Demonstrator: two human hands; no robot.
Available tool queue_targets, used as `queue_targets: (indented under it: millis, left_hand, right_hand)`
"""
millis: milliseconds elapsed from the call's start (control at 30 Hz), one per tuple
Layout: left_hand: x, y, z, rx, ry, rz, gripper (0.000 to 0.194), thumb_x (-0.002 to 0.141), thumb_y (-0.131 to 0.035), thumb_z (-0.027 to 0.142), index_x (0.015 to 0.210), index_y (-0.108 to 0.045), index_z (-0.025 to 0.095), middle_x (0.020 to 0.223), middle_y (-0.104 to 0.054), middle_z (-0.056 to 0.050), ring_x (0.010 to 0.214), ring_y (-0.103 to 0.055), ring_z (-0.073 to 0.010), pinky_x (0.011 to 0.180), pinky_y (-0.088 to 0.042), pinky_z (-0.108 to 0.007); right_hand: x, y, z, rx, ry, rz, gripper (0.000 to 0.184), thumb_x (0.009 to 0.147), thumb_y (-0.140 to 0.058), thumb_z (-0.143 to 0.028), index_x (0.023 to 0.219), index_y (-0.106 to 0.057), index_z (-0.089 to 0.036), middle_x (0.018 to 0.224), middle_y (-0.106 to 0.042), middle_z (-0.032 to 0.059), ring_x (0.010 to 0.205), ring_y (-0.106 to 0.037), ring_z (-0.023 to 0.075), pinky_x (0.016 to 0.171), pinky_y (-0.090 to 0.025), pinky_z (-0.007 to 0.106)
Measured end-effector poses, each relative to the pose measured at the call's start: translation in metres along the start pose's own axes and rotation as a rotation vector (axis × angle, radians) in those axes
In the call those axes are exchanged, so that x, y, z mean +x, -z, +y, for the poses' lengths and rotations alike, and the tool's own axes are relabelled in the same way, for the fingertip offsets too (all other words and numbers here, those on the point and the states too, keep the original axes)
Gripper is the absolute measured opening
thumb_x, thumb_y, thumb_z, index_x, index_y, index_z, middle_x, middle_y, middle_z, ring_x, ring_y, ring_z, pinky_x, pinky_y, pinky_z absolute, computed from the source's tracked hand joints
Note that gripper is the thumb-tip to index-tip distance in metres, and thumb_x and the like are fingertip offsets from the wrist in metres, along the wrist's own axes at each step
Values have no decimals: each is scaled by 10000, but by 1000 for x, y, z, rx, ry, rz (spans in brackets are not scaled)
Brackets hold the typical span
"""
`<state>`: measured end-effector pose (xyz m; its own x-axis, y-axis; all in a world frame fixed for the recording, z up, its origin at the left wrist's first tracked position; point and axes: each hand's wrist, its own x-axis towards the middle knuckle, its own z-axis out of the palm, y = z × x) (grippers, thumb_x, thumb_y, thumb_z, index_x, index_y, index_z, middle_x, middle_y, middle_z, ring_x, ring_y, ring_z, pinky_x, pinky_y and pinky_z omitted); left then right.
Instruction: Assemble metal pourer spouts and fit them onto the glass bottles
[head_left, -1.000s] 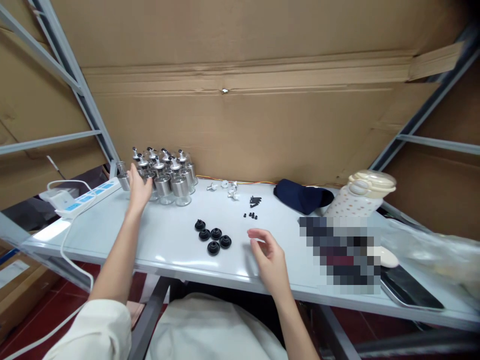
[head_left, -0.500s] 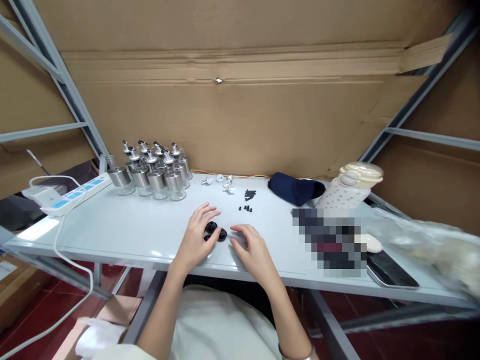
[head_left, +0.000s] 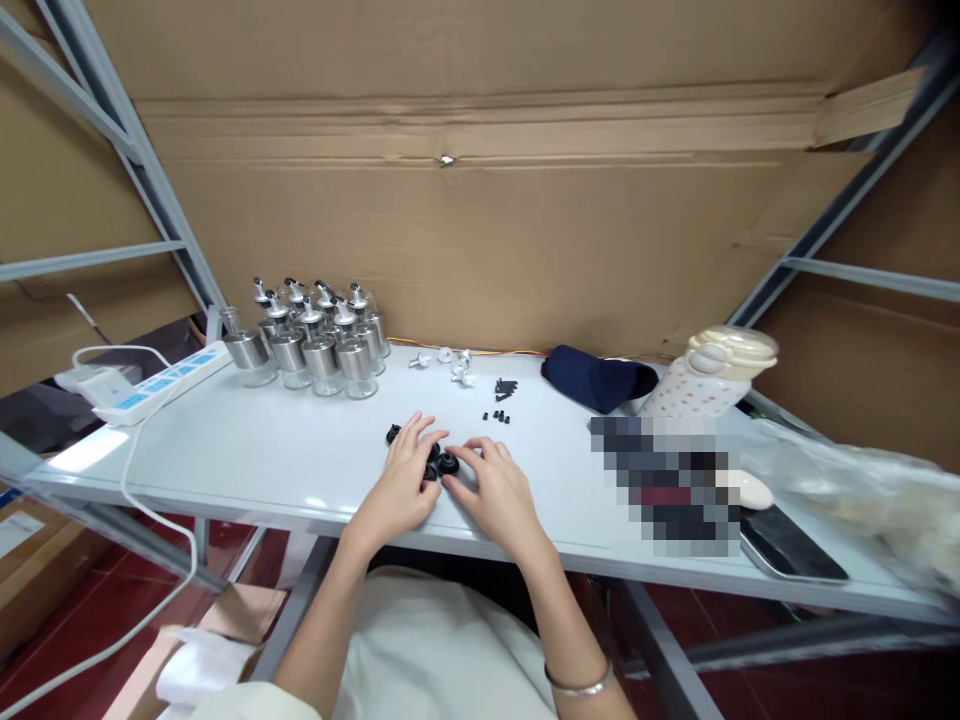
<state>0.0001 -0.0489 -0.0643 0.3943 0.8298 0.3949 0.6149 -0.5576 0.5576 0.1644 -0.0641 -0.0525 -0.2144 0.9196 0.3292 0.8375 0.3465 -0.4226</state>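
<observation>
Both hands rest near the front middle of the pale table (head_left: 247,460), over a small group of round black caps (head_left: 448,463). My left hand (head_left: 403,478) lies across most of the caps, fingers curled over them; one cap (head_left: 392,434) shows past its fingertips. My right hand (head_left: 491,485) has its fingertips touching a black cap from the right. What either hand actually grips is hidden by the fingers. A cluster of glass bottles with steel bases and spout tops (head_left: 315,335) stands at the back left.
Small white parts (head_left: 456,366) and tiny black parts (head_left: 501,392) lie behind the hands. A dark blue cloth (head_left: 596,378), a cream dotted flask (head_left: 705,385), a phone (head_left: 795,545) and a clear plastic bag (head_left: 870,490) sit right. A power strip (head_left: 161,385) lies left. Cardboard walls the back.
My left hand left the bottles at the back left and came down onto the black caps. My right hand moved left to meet it at the caps.
</observation>
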Motion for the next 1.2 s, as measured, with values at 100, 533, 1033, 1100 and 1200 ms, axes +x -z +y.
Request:
queue_targets:
  millis: [100,533,1033,1100,1200]
  left_hand:
    - [-1,-1,1,-13,-3,7,609,691,-424,-7,1262,-466,201,1472,-346,-140,1466,-150,-299,1171,-198,-570]
    - [115,66,-14,119,46,54,552,808,-364,47,1349,-363,157,1382,-427,-147,1312,-436,-234,1111,-333,-412]
    - [229,-9,-73,245,101,-287,400,920,-555,378,1256,-527,163,1303,-533,-116,1163,-541,-272,979,-450,-515]
    - [232,-17,-70,258,60,-340,383,916,-564,372,1233,-543,158,1280,-549,-112,1144,-554,-264,967,-462,-503]
    - [230,-24,-70,287,25,-380,355,913,-574,352,1207,-558,155,1266,-556,-109,1125,-564,-254,950,-479,-488]
  right_hand:
    - [-2,-1,2,-4,33,8,329,851,-651,-256,1176,-651,-207,1121,-625,103,1012,-568,287,860,-520,432]
    - [-7,1,3,132,34,22,437,866,-621,-247,1284,-532,-154,1157,-614,113,1079,-533,289,943,-464,452]
    - [-7,2,6,308,1,39,371,944,-516,-323,1282,-518,-170,1077,-633,100,1022,-551,264,927,-451,443]
    - [-7,3,5,308,-7,27,385,944,-517,-325,1288,-515,-153,1075,-633,104,1016,-547,264,925,-448,444]
    - [-7,3,5,303,-10,20,398,935,-534,-317,1289,-516,-136,1080,-632,110,1027,-542,267,930,-444,447]
